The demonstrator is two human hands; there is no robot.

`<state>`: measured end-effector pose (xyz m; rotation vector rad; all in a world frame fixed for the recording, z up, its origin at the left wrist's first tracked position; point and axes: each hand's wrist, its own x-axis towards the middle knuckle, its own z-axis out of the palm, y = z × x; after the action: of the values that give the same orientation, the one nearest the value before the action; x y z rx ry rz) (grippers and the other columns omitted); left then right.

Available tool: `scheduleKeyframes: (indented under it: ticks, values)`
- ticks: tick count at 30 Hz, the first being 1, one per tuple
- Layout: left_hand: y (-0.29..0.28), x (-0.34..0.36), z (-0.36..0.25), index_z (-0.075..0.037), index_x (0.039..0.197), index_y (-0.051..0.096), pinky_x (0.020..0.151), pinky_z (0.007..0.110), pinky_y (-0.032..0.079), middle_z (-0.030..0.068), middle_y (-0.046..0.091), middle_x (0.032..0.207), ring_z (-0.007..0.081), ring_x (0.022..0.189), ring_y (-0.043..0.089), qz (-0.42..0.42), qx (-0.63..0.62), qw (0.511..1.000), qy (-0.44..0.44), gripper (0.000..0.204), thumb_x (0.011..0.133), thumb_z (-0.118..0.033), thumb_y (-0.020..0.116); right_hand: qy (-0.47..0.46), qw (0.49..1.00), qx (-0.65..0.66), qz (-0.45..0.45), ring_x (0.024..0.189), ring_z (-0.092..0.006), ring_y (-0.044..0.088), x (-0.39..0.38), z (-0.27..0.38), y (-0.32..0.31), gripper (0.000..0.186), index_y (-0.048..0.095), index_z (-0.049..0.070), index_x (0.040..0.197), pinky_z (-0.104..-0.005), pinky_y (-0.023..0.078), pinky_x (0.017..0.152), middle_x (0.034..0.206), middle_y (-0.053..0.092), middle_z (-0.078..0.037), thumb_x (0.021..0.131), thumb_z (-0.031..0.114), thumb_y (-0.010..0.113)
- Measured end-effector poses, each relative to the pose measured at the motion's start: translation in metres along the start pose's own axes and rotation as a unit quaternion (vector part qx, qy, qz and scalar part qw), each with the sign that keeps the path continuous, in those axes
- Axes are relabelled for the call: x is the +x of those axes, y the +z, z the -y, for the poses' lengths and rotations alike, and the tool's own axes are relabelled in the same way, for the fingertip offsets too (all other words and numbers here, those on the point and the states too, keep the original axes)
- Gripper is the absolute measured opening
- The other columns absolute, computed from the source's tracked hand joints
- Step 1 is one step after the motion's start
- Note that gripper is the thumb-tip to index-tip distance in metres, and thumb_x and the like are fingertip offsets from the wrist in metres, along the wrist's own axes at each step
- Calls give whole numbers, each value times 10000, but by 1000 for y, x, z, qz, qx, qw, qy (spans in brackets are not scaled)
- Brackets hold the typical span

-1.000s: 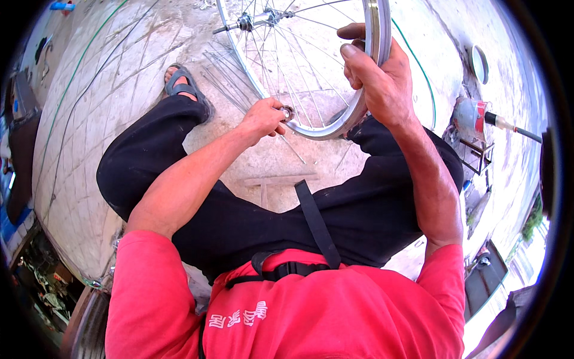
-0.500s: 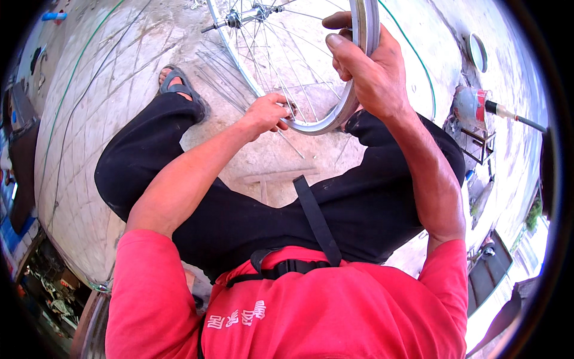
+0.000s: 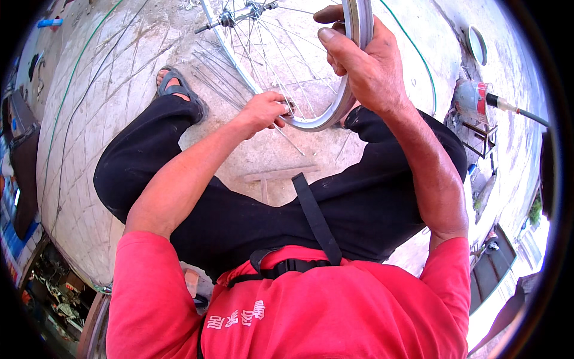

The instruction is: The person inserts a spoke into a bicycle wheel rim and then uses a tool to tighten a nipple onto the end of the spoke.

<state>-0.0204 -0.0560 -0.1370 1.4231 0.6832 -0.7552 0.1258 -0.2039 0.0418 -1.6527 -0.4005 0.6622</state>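
Observation:
A silver spoked bicycle wheel rim [image 3: 311,123] is raised in front of me between my knees, its hub [image 3: 227,18] at the top of the view. My right hand [image 3: 365,63] grips the right side of the rim, thumb across it. My left hand [image 3: 264,110] is closed round a small metal tool [image 3: 288,109] at the lower edge of the rim, among the spokes; the tool is partly hidden by my fingers. Several loose spokes [image 3: 218,72] lie on the concrete floor [image 3: 101,90] under and left of the wheel.
A green hose [image 3: 418,51] and dark cables [image 3: 89,81] cross the floor. On the right are a round pan [image 3: 476,45], a red-and-grey container [image 3: 469,99] on a metal stand, and a dark metal sheet [image 3: 490,269]. Wooden strips [image 3: 281,173] lie between my legs. Clutter [image 3: 60,287] fills the lower left.
Both hands and the wheel have moved slightly up and left in the view since a second ago. My grips on the rim and the small tool look the same.

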Motion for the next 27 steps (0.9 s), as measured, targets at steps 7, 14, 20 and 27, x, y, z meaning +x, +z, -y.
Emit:
scheduleKeyframes:
  ticks: [7,14,20,27]
  values:
    - [0,0,-7,38,1114,664,633,311,539,112,733,938,161,742,698,-16,6,1000,-15,295,977,-223,650,3,1000,-11,-2,601,-49,507,2,1,1,245,627,-25,1171,-239,413,547,725,552,34,967,102,677]
    - [4,0,-7,25,1131,633,645,310,557,123,731,932,167,741,711,-40,1,999,-17,289,942,-188,684,-4,1000,9,6,609,-50,510,0,-2,-1,249,626,-24,1176,-244,418,555,727,553,33,968,105,674]
    - [1,6,4,-38,1288,629,664,303,555,91,729,997,158,777,702,-6,-30,1000,-5,371,925,-115,614,-147,982,-114,5,617,-104,591,9,-21,-3,352,668,-3,1190,-286,489,571,716,609,-22,969,272,659]
    - [-9,7,0,-65,1176,649,740,373,571,79,703,977,177,819,684,-14,-87,993,-72,276,921,-165,615,-149,975,-162,7,621,-126,622,8,-20,-9,390,687,10,1197,-304,513,572,713,632,-47,971,325,643]
